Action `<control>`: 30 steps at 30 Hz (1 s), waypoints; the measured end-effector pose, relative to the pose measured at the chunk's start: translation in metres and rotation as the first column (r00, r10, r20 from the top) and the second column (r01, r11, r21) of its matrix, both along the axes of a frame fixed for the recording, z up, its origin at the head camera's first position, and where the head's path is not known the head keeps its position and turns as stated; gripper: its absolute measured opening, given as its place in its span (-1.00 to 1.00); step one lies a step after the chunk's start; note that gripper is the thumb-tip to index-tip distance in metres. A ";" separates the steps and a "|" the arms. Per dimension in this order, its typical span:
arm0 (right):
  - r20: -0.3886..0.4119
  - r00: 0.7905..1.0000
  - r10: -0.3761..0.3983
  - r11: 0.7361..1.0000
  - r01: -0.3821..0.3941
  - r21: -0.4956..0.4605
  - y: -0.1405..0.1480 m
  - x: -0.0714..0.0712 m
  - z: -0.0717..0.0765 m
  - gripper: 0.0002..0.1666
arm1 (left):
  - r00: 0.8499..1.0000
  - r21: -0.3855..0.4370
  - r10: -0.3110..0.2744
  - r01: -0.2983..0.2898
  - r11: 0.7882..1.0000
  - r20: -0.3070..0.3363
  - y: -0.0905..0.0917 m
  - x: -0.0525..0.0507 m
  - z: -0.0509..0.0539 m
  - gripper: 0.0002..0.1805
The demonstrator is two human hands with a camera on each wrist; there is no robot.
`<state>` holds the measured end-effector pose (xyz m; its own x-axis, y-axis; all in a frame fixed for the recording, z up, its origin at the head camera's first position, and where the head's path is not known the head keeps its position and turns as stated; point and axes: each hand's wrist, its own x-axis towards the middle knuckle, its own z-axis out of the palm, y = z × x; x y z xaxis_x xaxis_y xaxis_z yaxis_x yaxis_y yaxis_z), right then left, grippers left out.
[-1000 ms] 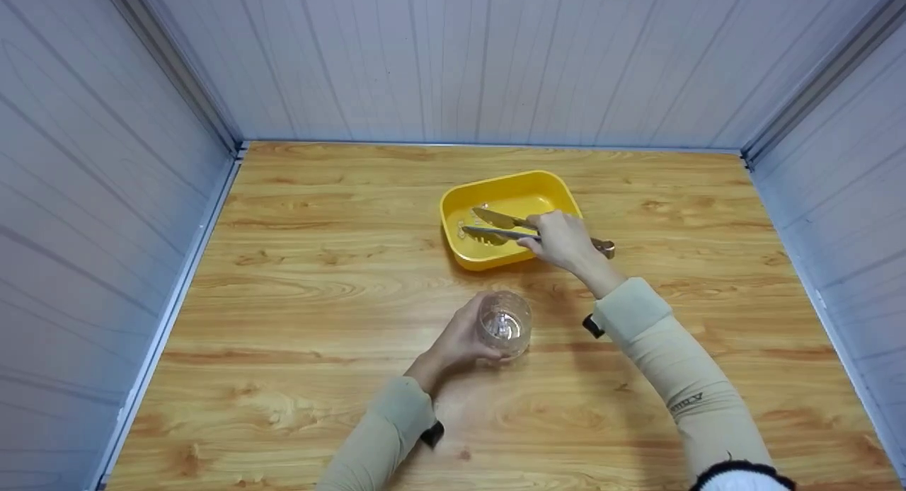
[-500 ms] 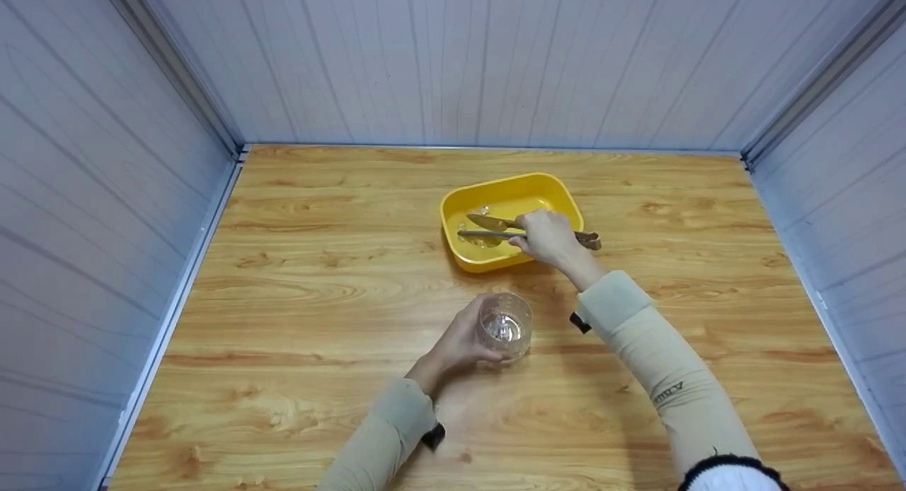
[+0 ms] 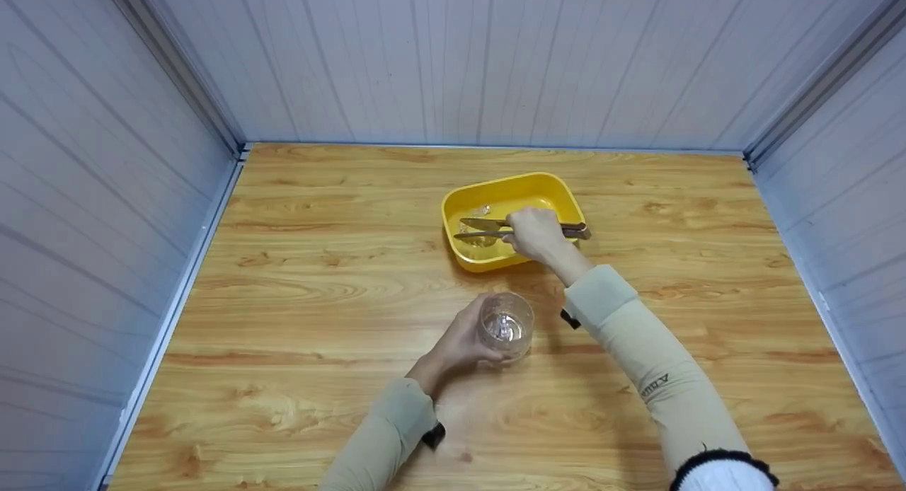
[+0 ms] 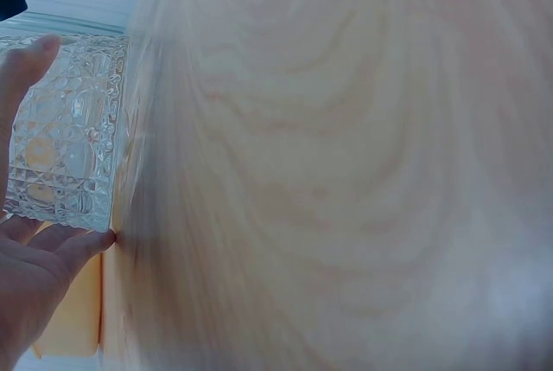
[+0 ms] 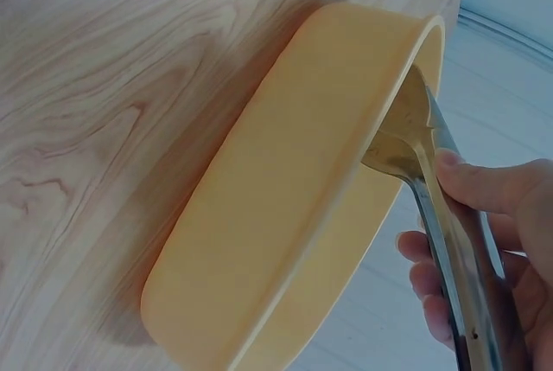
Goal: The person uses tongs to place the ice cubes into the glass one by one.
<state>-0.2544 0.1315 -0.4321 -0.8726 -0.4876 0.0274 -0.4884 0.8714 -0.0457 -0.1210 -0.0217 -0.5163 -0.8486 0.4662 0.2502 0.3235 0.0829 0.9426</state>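
Observation:
In the head view my left hand (image 3: pixel 463 339) holds a clear glass (image 3: pixel 507 326) that stands on the table. Its cut pattern shows in the left wrist view, with the thumb on one side of the glass (image 4: pixel 69 137) and fingers on the other. My right hand (image 3: pixel 539 234) grips metal tongs (image 3: pixel 481 234) over the yellow tray (image 3: pixel 468 264), their two arms a little apart and their tips inside it. Small clear pieces (image 3: pixel 483 211) lie in the tray's left part. In the right wrist view the tray wall hides the ends of the tongs (image 5: pixel 462 276).
The wood-grain table (image 3: pixel 318 264) is closed in by pale panel walls at the back (image 3: pixel 453 66), left and right. The yellow tray stands just behind the glass.
My right hand has moved left with the tongs, whose tips shift further toward the tray's left end and whose arms come closer together. The left hand and glass stay in place.

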 end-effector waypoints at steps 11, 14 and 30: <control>-0.057 0.998 0.034 0.997 -0.030 0.074 -0.005 -0.005 -0.003 -0.75 | 1.000 -0.032 0.016 -0.016 0.999 -0.009 0.000 0.000 0.000 0.05; -0.074 0.996 0.042 0.996 -0.036 0.084 -0.007 -0.006 -0.004 -0.75 | 1.000 -0.029 0.010 -0.010 1.000 -0.003 0.000 0.000 -0.001 0.04; -0.127 0.989 0.073 0.991 -0.058 0.119 -0.011 -0.010 -0.010 -0.76 | 0.999 -0.045 0.033 -0.033 0.998 -0.007 0.003 -0.009 -0.035 0.06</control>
<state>-0.2646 0.1209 -0.4425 -0.8314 -0.5499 0.0798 -0.5396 0.8333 0.1202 -0.1304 -0.0189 -0.5508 -0.8622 0.4487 0.2351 0.3261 0.1364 0.9355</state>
